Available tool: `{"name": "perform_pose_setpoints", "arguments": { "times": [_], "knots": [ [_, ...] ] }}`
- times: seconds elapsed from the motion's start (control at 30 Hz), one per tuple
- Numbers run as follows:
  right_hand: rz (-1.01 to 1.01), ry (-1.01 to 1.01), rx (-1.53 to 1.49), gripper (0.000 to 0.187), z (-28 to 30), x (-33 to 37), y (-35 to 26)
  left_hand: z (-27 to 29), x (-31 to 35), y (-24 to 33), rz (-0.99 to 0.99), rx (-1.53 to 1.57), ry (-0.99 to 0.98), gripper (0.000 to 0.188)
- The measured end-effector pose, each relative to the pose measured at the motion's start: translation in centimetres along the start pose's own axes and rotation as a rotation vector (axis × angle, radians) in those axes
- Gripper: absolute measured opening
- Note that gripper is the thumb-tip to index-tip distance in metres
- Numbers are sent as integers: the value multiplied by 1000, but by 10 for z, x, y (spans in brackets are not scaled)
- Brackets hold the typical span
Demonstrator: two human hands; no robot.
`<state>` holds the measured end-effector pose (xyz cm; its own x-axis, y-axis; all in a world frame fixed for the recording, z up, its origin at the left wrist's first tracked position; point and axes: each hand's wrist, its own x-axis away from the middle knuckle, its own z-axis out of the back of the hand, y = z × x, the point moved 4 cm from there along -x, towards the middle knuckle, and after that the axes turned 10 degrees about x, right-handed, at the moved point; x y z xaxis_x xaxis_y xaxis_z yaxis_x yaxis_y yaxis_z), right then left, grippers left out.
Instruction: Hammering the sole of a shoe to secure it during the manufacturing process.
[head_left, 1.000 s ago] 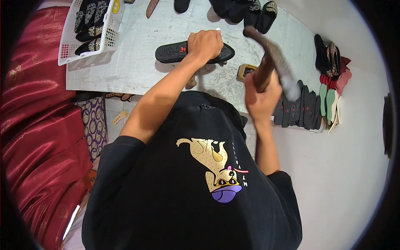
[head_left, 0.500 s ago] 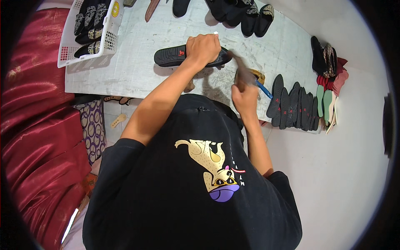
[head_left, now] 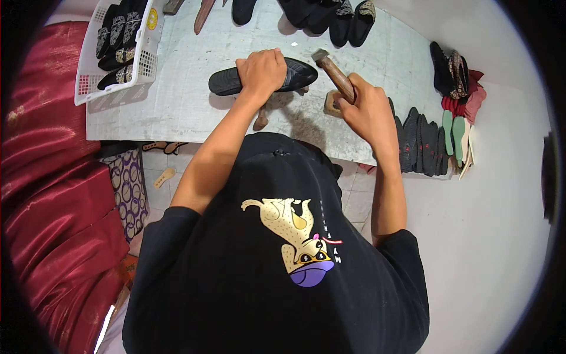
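Left hand [head_left: 262, 69] clasped over an elongated black shoe with a ribbed sole [head_left: 224, 82] — right hand [head_left: 371, 109] gripping a wooden-handled hammer with a dull metal head [head_left: 338, 78].

The shoe lies sole up above the pale, scuffed tabletop [head_left: 183, 65], its narrower, glossier end pointing right, and the left hand's fingers wrap across its middle. The right hand is closed around the hammer's handle, the head angled up and left, near that glossy end but apart from it. Just beside the right hand sits a small yellowish container [head_left: 331, 102]; farther right, a row of black ribbed soles [head_left: 421, 141] stands near the table edge — and a white perforated plastic basket [head_left: 84, 88] of patterned black shoes [head_left: 118, 29] is at the far left.
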<state>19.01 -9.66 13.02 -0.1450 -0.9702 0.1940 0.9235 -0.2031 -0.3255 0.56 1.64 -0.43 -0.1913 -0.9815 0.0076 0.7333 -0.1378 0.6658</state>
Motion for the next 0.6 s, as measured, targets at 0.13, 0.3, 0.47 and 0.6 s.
{"name": "perform_pose_setpoints", "arguments": {
  "times": [0.13,0.3,0.47,0.6],
  "knots": [
    [134,394,-355,21,6,12,-24,1,1,2,29,-18,-32,52],
    [12,125,-275,34,-76,4,12,-1,0,1,38,-15,-40,53],
    [-17,203,-393,37,-71,19,15,-3,0,-1,45,-19,-28,54],
    [110,394,-540,37,-74,26,5,-2,1,-1,28,-29,-22,53]
  ]
}}
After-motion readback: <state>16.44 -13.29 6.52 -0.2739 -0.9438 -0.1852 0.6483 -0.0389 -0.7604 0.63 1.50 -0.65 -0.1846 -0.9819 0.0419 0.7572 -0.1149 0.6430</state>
